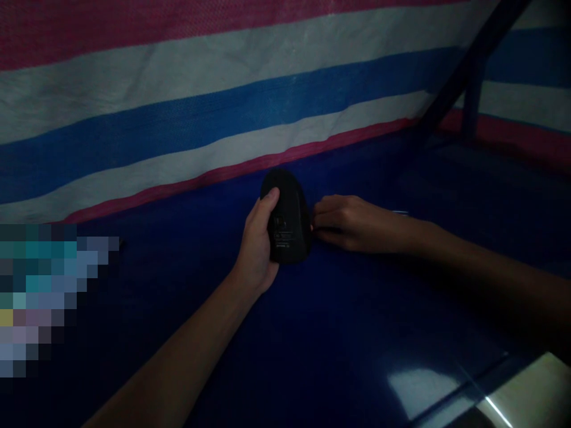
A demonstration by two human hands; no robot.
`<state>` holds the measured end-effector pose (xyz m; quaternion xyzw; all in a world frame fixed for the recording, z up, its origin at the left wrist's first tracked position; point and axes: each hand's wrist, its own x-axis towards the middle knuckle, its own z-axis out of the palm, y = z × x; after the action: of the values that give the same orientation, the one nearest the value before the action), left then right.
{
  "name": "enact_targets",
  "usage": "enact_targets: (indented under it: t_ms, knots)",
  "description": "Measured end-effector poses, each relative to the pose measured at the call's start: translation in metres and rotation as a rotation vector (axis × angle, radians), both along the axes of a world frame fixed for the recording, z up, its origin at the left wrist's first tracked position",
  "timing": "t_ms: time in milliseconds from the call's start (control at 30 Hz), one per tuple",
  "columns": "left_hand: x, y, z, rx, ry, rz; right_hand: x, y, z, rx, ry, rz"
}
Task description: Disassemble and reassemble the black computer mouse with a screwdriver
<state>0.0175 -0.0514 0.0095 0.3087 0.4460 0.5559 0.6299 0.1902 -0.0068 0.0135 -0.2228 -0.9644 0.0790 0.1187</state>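
A black computer mouse (292, 220) is held with its underside, bearing small printed labels, facing the camera. My left hand (259, 241) grips it from the left, the thumb lying across that underside and the other fingers hidden behind. At the mouse's right edge is my right hand (341, 222), its fingers curled and pressed together. Whatever those fingertips may hold is too small and dark to make out. Both hands are over a dark blue surface (285, 345).
Behind the surface hangs a sheet striped red, white and blue (223, 119). A dark slanted post (468, 65) stands at the upper right. At the left edge lies a pixelated area (40, 285). Bright reflections and a pale panel (530, 392) show at the lower right.
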Motion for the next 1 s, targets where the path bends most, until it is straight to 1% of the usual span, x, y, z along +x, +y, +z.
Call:
enact_targets:
  t_ms: [100,333,433,533,633,767,867,933,1000]
  knots:
    - [0.000,0.000,-0.002,0.031,-0.024,0.005,0.001,0.000,0.000,0.014,0.002,0.004]
    - [-0.001,0.003,-0.005,0.056,-0.083,-0.028,0.000,-0.001,-0.003,0.074,-0.025,-0.012]
    - [-0.002,0.002,-0.004,0.020,-0.067,-0.027,0.000,-0.001,-0.004,0.114,-0.026,-0.025]
    - [-0.003,0.002,-0.002,-0.029,-0.036,-0.046,0.002,0.000,0.000,0.074,0.045,-0.048]
    - [-0.005,0.001,0.000,-0.052,0.012,-0.130,0.005,0.001,0.007,0.016,0.181,-0.129]
    - [-0.005,0.002,-0.003,-0.028,0.122,-0.276,0.006,-0.002,0.019,0.008,0.367,-0.227]
    - [-0.004,0.003,-0.007,0.044,0.222,-0.339,0.003,-0.008,0.023,-0.029,0.430,-0.199]
    - [-0.004,0.004,-0.009,0.095,0.267,-0.355,0.002,-0.010,0.023,-0.041,0.398,-0.148]
    - [-0.005,0.005,-0.011,0.132,0.284,-0.347,0.002,-0.010,0.021,-0.018,0.342,-0.118]
